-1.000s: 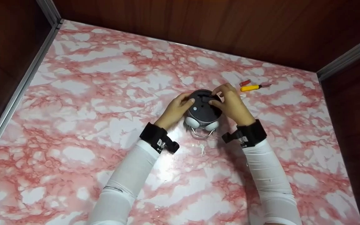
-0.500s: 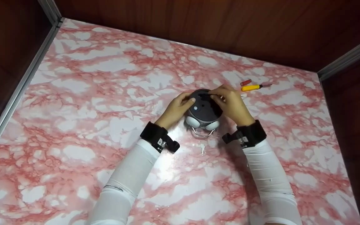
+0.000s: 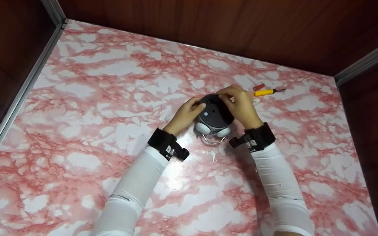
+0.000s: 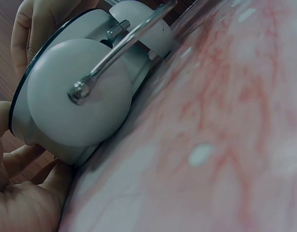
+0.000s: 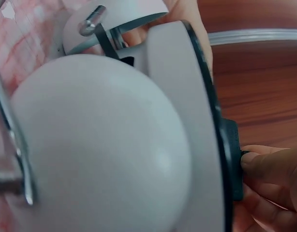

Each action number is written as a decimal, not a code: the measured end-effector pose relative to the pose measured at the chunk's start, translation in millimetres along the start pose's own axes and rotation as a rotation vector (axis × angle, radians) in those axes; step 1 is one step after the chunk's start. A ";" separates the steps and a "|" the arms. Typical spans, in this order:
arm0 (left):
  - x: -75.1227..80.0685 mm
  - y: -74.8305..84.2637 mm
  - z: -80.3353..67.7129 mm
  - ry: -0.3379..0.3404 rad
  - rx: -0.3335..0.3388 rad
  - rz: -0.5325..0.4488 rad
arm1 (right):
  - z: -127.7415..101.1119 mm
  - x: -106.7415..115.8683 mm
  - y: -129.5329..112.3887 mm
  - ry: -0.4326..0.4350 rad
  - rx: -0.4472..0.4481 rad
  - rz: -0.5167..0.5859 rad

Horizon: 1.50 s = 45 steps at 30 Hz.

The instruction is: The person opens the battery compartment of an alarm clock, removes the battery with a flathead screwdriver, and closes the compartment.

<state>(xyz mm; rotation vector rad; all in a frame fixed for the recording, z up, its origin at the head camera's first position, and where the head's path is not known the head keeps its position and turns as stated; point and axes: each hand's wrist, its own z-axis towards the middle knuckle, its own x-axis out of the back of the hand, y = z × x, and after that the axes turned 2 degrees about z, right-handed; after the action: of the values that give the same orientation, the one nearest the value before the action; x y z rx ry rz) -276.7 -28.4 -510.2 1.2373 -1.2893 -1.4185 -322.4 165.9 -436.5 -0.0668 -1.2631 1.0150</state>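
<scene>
I hold a twin-bell alarm clock [image 3: 214, 115] that lies face down on the pink marble tabletop [image 3: 110, 82], a little right of the middle of the head view. Its dark back plate looks up at me, and its two white bells [image 3: 202, 127] and the wire handle [image 3: 212, 140] point toward the lower edge of the frame.

My left hand [image 3: 185, 114] grasps the left side of the clock – the fingers curl round the rim and the thumb lies on the back plate. In the left wrist view the palm [image 4: 22, 203] is under the white case [image 4: 81, 96], at the lower left.

My right hand [image 3: 240, 105] covers the upper right part of the back. Its fingers are bent over the top edge, and in the right wrist view the fingertips [image 5: 264, 166] press on a dark raised part of the back plate [image 5: 230, 159] – whether they pinch it I cannot tell.

A yellow screwdriver [image 3: 267, 92] and a small red piece [image 3: 258, 87] lie on the table, just to the upper right of my right hand, apart from it.
</scene>
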 end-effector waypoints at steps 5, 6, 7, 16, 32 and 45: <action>-1.3 -1.0 -0.2 -0.006 0.011 -0.004 | -1.9 -5.6 2.3 -0.015 0.016 -0.035; -1.5 -0.9 -0.5 -0.009 0.015 -0.017 | -2.5 -6.3 2.7 -0.014 0.026 -0.046; -1.6 -0.9 -0.7 -0.012 0.017 -0.034 | -3.0 -7.1 3.2 -0.011 0.036 -0.056; -0.5 0.0 -0.4 -0.021 -0.022 0.014 | -5.8 -10.9 6.6 0.018 0.075 -0.068; -0.1 0.0 -1.5 -0.011 -0.003 -0.031 | -2.8 -12.4 8.9 -0.015 0.045 -0.032; 3.6 -1.0 0.2 -0.019 -0.016 0.063 | 0.4 -11.8 10.0 -0.070 0.015 -0.007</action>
<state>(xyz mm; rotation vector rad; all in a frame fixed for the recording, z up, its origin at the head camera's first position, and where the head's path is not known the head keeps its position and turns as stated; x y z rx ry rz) -277.4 -31.7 -511.7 1.1652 -1.3164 -1.3957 -328.1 163.8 -450.7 -0.0155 -1.3185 1.0280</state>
